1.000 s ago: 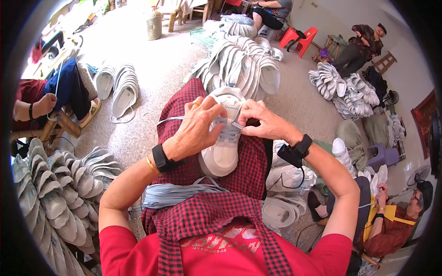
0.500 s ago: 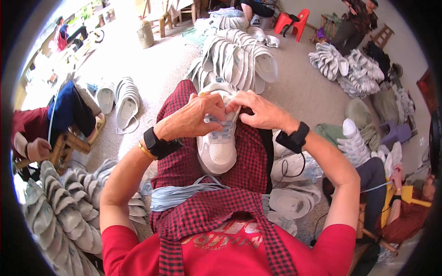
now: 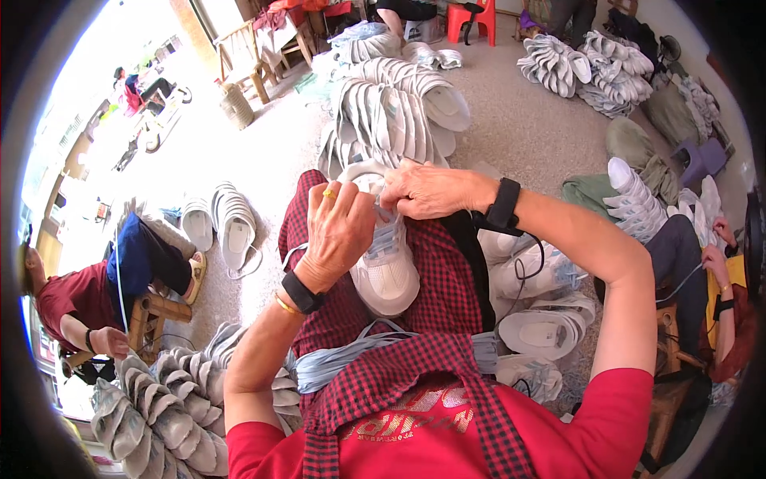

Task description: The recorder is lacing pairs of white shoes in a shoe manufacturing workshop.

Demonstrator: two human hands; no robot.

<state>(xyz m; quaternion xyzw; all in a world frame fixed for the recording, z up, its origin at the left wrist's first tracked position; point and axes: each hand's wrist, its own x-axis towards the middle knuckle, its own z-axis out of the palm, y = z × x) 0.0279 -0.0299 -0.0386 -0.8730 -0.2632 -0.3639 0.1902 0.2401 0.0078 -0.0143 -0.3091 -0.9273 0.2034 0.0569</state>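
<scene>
A white sneaker (image 3: 386,281) lies on my lap with its toe toward me, pale blue laces crossing its front. My left hand (image 3: 341,231) is closed over the left side of the lacing; a loose end of shoelace (image 3: 294,255) shows beside it. My right hand (image 3: 435,190) is closed too, its fingertips pinched at the shoe's upper eyelets by the collar. What those fingertips grip is hidden. Across my checked apron, near my waist, rests a bundle of light blue shoelaces (image 3: 335,369).
Stacked white shoes (image 3: 387,120) stand just beyond my knees. More shoe piles (image 3: 171,407) lie at lower left, and white shoes (image 3: 546,329) at right. One co-worker (image 3: 80,299) sits at left, another (image 3: 722,303) at right. A red chair (image 3: 472,24) stands far back.
My left hand has lifted and turned, fingers curling near the shoe's left side. My right hand has shifted left across the collar. The view has shifted, and a lace end now shows at left.
</scene>
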